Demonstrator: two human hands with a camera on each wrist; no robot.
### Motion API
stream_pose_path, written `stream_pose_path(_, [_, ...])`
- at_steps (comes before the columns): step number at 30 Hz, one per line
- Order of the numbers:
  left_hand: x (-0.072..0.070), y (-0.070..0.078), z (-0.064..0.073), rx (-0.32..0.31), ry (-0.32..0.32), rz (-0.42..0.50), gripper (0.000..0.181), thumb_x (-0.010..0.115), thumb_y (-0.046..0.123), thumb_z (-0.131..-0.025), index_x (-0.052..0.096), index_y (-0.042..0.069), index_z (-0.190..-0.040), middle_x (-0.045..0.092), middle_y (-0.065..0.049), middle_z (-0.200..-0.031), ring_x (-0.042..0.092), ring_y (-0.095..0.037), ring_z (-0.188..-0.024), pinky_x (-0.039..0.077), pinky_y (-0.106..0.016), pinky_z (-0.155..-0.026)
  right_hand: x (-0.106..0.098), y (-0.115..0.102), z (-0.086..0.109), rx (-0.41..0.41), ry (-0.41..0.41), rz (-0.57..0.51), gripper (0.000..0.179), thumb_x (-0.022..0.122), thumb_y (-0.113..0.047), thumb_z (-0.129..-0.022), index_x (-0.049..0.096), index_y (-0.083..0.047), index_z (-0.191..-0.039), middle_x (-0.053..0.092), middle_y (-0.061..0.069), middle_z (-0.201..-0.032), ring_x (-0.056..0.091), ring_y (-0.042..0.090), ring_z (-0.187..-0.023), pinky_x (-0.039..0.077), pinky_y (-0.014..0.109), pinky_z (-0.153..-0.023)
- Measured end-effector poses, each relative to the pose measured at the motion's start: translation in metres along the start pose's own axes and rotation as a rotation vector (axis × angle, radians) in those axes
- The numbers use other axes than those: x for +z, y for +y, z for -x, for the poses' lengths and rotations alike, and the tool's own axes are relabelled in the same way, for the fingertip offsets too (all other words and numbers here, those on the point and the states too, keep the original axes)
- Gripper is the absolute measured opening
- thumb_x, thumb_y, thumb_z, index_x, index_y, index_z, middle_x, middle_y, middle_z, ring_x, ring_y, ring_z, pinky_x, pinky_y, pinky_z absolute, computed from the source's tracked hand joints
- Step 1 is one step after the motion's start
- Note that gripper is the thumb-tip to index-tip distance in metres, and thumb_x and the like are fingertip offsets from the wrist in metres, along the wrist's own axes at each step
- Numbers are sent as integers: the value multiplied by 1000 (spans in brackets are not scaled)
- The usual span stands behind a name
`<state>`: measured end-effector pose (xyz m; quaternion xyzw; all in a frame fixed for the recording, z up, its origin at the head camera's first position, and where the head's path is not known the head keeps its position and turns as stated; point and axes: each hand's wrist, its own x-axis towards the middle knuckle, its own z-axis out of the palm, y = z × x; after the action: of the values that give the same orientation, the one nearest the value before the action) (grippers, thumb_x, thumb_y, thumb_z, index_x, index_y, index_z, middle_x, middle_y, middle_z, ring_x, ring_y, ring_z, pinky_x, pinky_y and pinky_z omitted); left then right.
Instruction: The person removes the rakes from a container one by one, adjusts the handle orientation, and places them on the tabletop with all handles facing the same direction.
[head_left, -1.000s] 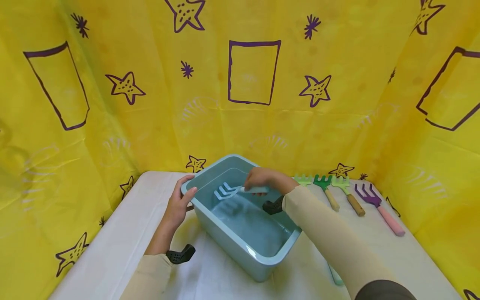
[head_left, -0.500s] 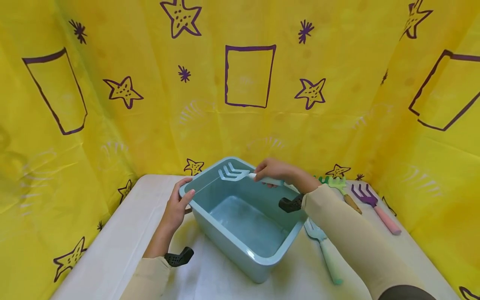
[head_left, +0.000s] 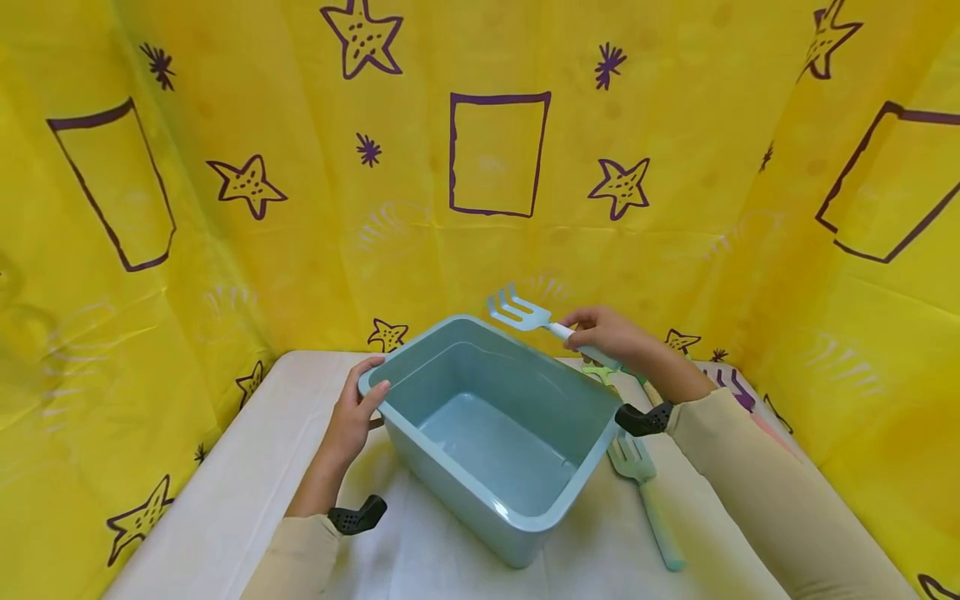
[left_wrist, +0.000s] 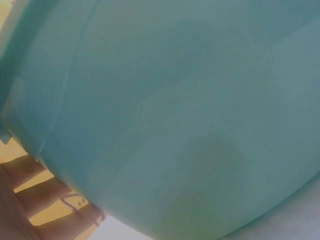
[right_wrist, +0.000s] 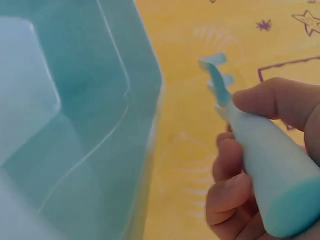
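Note:
A grey-blue plastic tub (head_left: 457, 492) stands on the white-covered table, its bare inside floor showing in the head view. My left hand (head_left: 352, 410) grips the tub's far left corner, thumb over the rim; its fingers show against the tub wall (left_wrist: 150, 110) in the left wrist view. Just past the tub's far right side, my right hand (head_left: 611, 336) holds a light blue hand rake (head_left: 525, 314) by its pale handle (right_wrist: 275, 175). The rake is raised, prongs pointing left and up, outside the tub. In the right wrist view the thumb presses along the handle's neck and the fingers curl beneath.
A pale green garden fork (head_left: 660, 525) lies right of the tub. Behind the right arm are a purple rake (head_left: 738, 390) with a pink handle, partly covered, and a light green rake (head_left: 600, 373). Yellow cloth (head_left: 420, 275) with purple drawings walls the table.
My right hand has lifted the light blue rake up out of the tub and carried it right, over the far rim. The left hand keeps its hold on the corner.

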<state>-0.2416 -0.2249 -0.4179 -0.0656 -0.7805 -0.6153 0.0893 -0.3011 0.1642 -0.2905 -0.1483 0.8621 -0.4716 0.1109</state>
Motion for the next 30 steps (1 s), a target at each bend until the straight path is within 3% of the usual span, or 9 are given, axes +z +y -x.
stream_pose_path(13, [0,4,1,-8,-10,23,50,49,33,-102,31,25,-147,37,-15,-148,43,-43,-127,41,-66,-92,-13,49,37,-50,113,8,33,63,-8,-91,55,4,-120,55,15,-88,55,31,-77,53,34,-66])
stream_pose_path(20, [3,32,12,-13,-31,26,49,46,24,-102,29,14,-148,35,-22,-148,41,-49,-126,40,-67,-93,-17,74,54,-26,188,18,35,64,-10,-92,55,5,-123,58,14,-88,57,31,-75,54,33,-65])
stream_pose_path(24, [4,40,16,-6,-31,12,50,44,23,-103,27,10,-148,34,-24,-147,41,-50,-126,40,-67,-92,-18,88,64,-1,216,13,39,65,-12,-92,53,6,-125,58,14,-91,57,30,-77,53,33,-65])
stream_pose_path(30, [3,30,12,-21,-30,41,50,46,23,-103,28,13,-148,33,-21,-148,40,-48,-127,39,-68,-93,-18,110,76,37,252,54,42,67,-16,-91,54,5,-126,57,13,-91,55,29,-80,54,33,-66])
